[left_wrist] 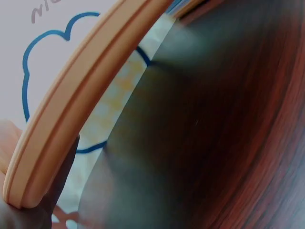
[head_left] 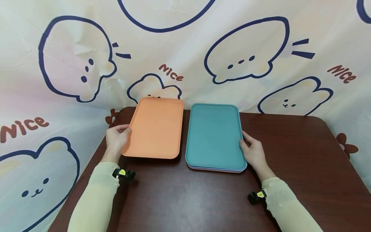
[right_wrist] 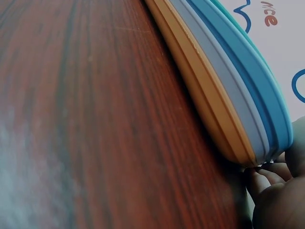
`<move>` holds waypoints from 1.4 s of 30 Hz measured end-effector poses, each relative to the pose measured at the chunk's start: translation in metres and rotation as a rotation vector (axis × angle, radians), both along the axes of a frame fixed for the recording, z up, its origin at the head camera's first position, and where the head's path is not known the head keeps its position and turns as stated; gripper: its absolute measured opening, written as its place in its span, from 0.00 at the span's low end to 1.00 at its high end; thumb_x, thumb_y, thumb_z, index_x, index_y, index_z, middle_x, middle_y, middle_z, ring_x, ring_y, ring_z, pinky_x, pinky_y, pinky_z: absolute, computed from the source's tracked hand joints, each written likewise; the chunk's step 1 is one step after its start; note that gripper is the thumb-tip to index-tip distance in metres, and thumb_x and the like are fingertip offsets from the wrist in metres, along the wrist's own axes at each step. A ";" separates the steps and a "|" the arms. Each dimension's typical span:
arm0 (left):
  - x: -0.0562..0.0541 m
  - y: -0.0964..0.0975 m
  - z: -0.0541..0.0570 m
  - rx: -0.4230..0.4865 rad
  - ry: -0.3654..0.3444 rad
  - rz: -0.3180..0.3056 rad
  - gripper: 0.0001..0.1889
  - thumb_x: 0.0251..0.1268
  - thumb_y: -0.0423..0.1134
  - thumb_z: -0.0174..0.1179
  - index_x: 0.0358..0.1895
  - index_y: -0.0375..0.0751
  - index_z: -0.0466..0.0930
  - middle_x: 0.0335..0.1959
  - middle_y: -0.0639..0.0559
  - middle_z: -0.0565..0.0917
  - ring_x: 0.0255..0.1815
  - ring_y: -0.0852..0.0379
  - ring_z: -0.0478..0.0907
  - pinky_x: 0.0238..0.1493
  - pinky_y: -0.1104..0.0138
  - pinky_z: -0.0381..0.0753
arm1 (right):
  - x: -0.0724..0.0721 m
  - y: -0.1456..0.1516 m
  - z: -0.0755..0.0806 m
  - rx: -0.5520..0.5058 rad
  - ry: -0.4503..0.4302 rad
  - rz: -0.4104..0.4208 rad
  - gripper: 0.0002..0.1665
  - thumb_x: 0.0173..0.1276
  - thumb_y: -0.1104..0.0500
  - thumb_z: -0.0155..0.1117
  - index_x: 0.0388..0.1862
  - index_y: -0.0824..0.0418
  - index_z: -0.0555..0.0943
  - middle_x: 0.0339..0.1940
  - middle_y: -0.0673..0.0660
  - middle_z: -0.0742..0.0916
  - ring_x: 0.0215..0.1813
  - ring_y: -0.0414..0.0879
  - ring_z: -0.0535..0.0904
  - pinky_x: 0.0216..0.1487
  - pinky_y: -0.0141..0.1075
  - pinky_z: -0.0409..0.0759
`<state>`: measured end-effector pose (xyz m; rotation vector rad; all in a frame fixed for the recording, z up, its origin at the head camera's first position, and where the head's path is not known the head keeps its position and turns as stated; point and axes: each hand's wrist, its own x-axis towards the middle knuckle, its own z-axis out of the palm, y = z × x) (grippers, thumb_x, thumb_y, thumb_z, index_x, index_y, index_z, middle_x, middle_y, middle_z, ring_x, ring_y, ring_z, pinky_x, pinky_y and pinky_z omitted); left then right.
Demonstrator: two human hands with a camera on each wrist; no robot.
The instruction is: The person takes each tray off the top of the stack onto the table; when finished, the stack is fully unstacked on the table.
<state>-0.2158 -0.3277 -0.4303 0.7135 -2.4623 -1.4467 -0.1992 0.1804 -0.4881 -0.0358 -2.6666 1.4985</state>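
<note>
An orange tray [head_left: 155, 127] is gripped at its left edge by my left hand [head_left: 117, 138], thumb at the rim. In the left wrist view the side of the orange tray [left_wrist: 71, 102] shows raised above the tabletop. To its right lies a stack of trays [head_left: 215, 137] with a teal one on top. My right hand [head_left: 255, 149] holds the right side of this stack, the thumb on the teal rim. Blue, grey-lavender and orange edges of the stack [right_wrist: 228, 90] show below the teal one in the right wrist view, with fingers [right_wrist: 269, 179] curled at the corner.
Both trays and stack are over a dark brown wooden table [head_left: 174, 199] with rounded far corners. Behind it hangs a pale cloth [head_left: 191, 64] printed with cartoon bears and the word "Nice". Small black cameras are strapped to both wrists. A narrow gap separates the orange tray from the stack.
</note>
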 end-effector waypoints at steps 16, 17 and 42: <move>-0.004 -0.045 -0.012 -0.051 -0.045 -0.015 0.20 0.82 0.39 0.58 0.69 0.34 0.84 0.67 0.33 0.85 0.63 0.45 0.83 0.43 0.79 0.74 | 0.002 0.000 0.005 0.014 0.003 -0.009 0.31 0.86 0.58 0.54 0.84 0.60 0.69 0.79 0.66 0.78 0.78 0.58 0.76 0.70 0.51 0.81; -0.005 -0.048 -0.014 -0.056 -0.047 -0.020 0.20 0.82 0.40 0.58 0.69 0.34 0.84 0.67 0.33 0.85 0.64 0.45 0.83 0.42 0.79 0.74 | 0.003 0.000 0.005 0.011 0.000 -0.007 0.31 0.86 0.58 0.54 0.84 0.60 0.68 0.79 0.66 0.78 0.78 0.58 0.76 0.70 0.51 0.81; -0.014 -0.067 -0.041 -0.004 -0.084 0.087 0.20 0.77 0.35 0.61 0.68 0.38 0.85 0.66 0.40 0.87 0.50 0.62 0.85 0.42 0.80 0.76 | 0.002 0.000 0.002 -0.012 -0.022 -0.011 0.31 0.86 0.59 0.53 0.85 0.60 0.67 0.80 0.66 0.77 0.77 0.57 0.76 0.56 0.20 0.78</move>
